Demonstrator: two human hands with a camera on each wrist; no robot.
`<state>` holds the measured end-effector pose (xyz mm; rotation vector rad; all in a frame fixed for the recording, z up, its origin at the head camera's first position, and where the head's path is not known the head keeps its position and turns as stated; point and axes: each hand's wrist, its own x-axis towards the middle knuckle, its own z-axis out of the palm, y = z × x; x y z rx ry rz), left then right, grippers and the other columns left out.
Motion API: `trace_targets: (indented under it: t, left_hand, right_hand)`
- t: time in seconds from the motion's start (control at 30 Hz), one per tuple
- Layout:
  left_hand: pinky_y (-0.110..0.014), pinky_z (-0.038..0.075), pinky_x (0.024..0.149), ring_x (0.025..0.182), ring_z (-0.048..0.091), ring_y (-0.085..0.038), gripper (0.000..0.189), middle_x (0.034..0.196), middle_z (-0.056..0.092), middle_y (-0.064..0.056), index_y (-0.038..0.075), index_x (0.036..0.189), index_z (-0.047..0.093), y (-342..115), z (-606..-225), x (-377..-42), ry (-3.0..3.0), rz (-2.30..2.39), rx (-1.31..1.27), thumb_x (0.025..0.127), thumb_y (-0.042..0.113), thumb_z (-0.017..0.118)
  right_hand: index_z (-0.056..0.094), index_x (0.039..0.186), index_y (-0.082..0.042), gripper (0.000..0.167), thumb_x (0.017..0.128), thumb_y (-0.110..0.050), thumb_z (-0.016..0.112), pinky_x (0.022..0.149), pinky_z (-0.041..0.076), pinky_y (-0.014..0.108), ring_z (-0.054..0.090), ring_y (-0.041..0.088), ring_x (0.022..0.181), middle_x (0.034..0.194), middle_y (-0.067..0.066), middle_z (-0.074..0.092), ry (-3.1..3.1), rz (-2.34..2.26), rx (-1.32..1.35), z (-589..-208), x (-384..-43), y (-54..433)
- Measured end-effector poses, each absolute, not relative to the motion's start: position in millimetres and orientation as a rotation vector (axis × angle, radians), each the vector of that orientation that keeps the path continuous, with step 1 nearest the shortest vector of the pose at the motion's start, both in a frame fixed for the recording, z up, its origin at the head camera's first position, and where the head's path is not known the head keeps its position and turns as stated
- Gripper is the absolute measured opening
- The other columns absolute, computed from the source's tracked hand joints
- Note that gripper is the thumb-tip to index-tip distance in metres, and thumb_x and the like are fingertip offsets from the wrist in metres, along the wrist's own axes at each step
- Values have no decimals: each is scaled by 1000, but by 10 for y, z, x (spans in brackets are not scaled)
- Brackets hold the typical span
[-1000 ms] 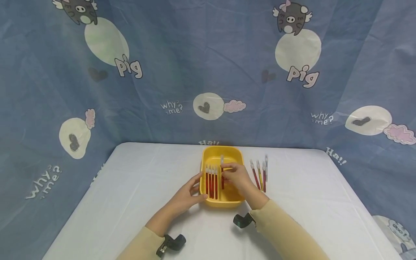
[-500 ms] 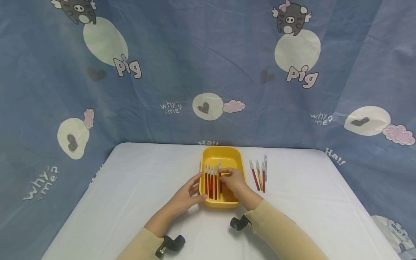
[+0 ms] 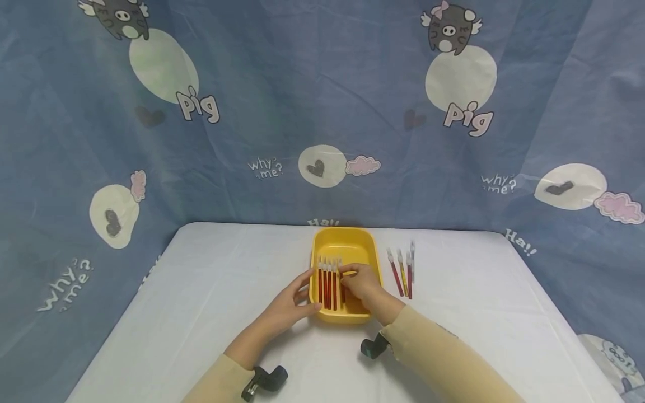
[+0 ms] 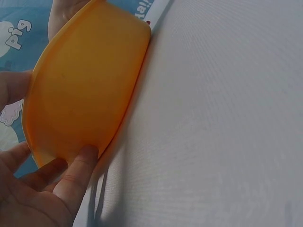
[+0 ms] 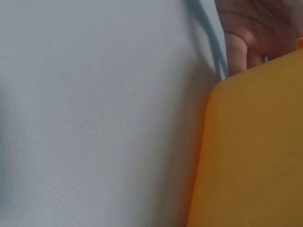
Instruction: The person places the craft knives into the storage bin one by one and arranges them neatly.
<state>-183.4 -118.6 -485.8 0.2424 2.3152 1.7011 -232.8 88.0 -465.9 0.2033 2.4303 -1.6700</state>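
In the head view, a yellow tray [image 3: 347, 239] stands near the table's back edge, a low ridge running down its middle. My left hand [image 3: 287, 305] grips its left side, thumb at the near rim and fingers against the outer wall [image 4: 85, 90]. Several slim red sticks with clear caps [image 3: 327, 288], like capped pens, lie side by side in the left compartment. Just right of the ridge, my right hand [image 3: 365, 286] pinches another red pen-like stick [image 3: 344, 295], its clear tip pointing away. In the right wrist view, the tray wall [image 5: 255, 151] hides that hand's work.
To the right of the tray, several more capped sticks lie on the white table [image 3: 478, 313]: a red one [image 3: 396, 277], a yellow one [image 3: 403, 277], another red one and a clear one [image 3: 413, 266]. A blue printed cloth [image 3: 282, 112] hangs behind the table.
My right hand has moved left and slightly toward me with the pinched red stick, bringing it beside the tray's ridge. My left hand stays on the tray.
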Motion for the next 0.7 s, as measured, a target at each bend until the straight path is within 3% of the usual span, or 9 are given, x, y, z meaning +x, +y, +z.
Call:
trace_targets:
  t: [0.7]
  left_hand:
    - [-60, 39, 108, 139, 44, -37, 89, 161, 33, -10, 28, 159, 29, -1176, -4833, -1830, 2308, 1705, 240, 86, 28, 80]
  right_hand:
    - [65, 121, 5, 29, 92, 6, 61, 63, 58, 26, 64, 16, 74, 91, 15, 68, 2382, -1731, 211, -4657, -2322, 869]
